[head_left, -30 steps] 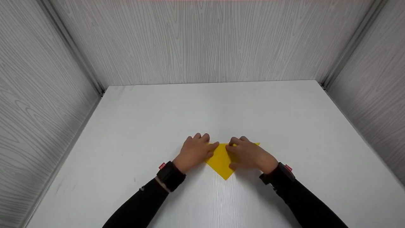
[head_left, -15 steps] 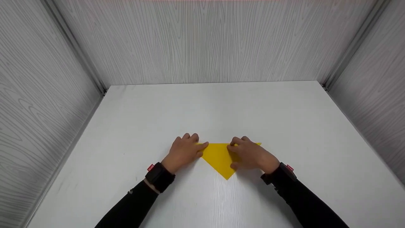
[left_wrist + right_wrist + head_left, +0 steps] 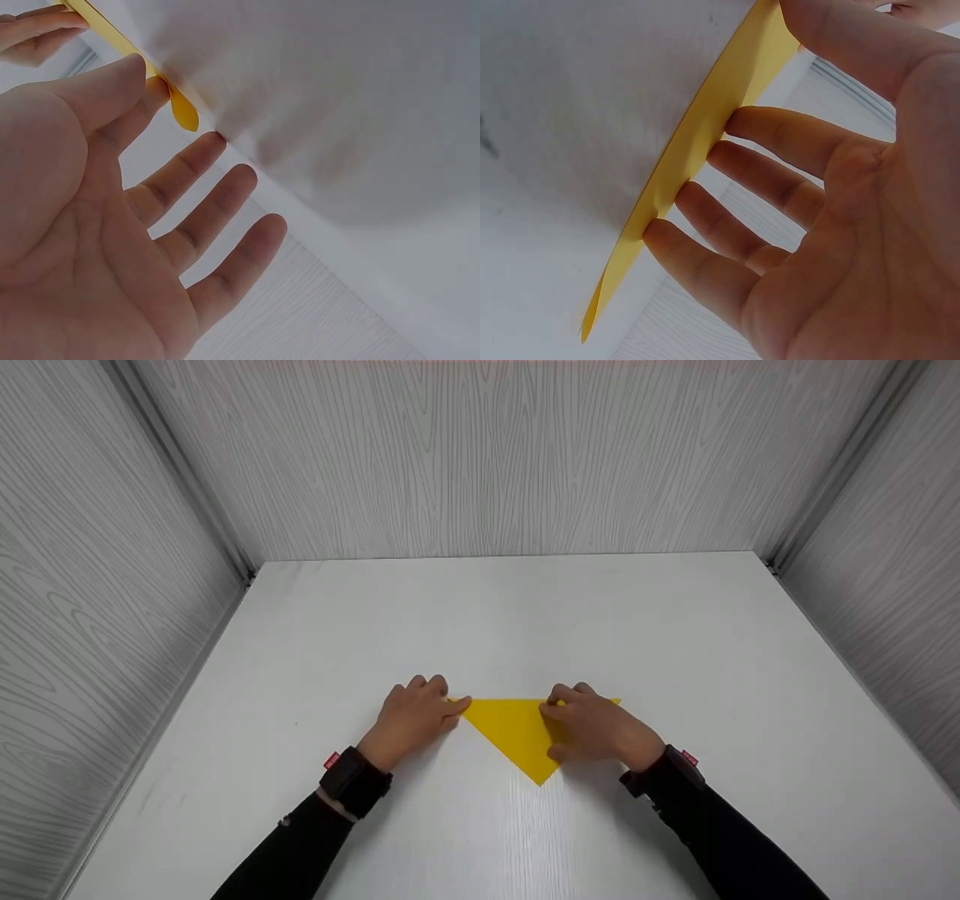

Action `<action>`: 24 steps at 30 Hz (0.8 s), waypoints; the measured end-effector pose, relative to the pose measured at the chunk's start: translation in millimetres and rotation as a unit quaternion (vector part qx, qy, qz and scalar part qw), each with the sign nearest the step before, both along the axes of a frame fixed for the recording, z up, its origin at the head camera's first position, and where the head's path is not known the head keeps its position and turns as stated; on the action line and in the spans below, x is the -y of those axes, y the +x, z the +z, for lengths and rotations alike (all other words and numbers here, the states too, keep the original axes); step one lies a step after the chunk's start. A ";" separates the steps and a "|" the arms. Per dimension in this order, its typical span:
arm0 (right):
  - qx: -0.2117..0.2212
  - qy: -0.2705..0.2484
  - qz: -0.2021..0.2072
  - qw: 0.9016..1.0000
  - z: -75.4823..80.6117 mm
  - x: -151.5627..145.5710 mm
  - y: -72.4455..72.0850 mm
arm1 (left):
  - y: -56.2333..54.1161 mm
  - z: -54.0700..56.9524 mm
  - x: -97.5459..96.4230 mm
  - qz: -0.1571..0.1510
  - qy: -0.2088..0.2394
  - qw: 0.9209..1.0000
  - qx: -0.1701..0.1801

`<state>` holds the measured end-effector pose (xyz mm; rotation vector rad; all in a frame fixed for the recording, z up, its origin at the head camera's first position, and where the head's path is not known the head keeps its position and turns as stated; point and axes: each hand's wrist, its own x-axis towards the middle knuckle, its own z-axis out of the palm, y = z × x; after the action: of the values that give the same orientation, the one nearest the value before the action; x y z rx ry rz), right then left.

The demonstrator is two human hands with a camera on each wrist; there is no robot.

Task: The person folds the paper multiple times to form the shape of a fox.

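Yellow paper triangle (image 3: pixel 510 731), under both hands (image 3: pixel 411 715)

Paper (image 3: pixel 510 727) partly hidden; sleeves (image 3: pixel 292 851) cropped

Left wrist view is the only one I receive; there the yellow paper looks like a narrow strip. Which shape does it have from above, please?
Observer: In the head view, the yellow paper is a triangle, its long edge on the far side.
Operator: Thank you. What touches it at the right side?
Observer: In the right wrist view, the right hand touches it with four fingertips.
Operator: And its right corner, is it covered?
Observer: No, the same view shows it beyond those fingertips.
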<state>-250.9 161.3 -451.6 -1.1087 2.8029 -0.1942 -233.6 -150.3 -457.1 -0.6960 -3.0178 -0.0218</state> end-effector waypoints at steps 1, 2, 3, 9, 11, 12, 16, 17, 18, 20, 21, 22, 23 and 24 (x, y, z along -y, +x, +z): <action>0.001 0.001 0.000 1.000 0.3 0.3 0.0 | 0.3 0.4 2.3 0.003 0.005 1.000 0.001; 0.001 0.001 0.001 1.000 0.5 0.5 -0.1 | 0.8 1.0 4.6 0.007 0.009 1.000 0.003; 0.001 0.002 0.001 1.000 0.6 0.6 -0.2 | 1.2 1.5 7.0 0.009 0.013 1.000 0.004; -0.008 0.004 0.009 1.000 1.7 0.5 -0.3 | 4.5 2.5 20.3 0.021 0.022 0.999 0.014; -0.009 0.006 0.008 1.000 1.6 0.3 0.0 | 5.4 2.3 23.3 0.024 0.030 0.999 0.015; -0.008 0.006 0.006 1.000 1.5 0.3 0.0 | 5.8 2.4 24.5 0.026 0.035 0.999 0.016; -0.005 0.008 0.003 1.000 1.1 0.8 -0.1 | 6.6 1.8 28.0 0.023 0.054 0.998 0.019; -0.004 0.007 0.003 1.000 1.1 0.8 -0.1 | 6.7 1.5 28.9 0.024 0.057 0.998 0.022; -0.004 0.005 0.005 1.000 1.2 0.9 0.0 | 6.9 1.2 29.7 0.026 0.061 0.998 0.025; -0.009 -0.001 0.009 1.000 1.5 0.8 0.2 | 7.6 0.2 31.8 0.032 0.064 0.997 0.029; -0.011 -0.004 0.012 1.000 1.7 0.8 0.3 | 7.9 -0.1 32.8 0.036 0.064 0.997 0.033; -0.011 -0.008 0.012 1.000 1.8 0.7 0.3 | 8.2 0.2 33.6 0.039 0.063 0.997 0.038; -0.011 -0.010 0.012 1.000 1.9 0.7 0.4 | 8.1 0.6 34.3 0.042 0.064 0.996 0.044; -0.011 -0.012 0.011 1.000 1.9 0.7 0.4 | 7.6 1.6 34.4 0.045 0.065 0.996 0.050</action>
<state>-250.6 160.6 -449.7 -1.1539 2.8122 -0.2150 -226.0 -184.7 -455.4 -0.5641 -3.1040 -0.2535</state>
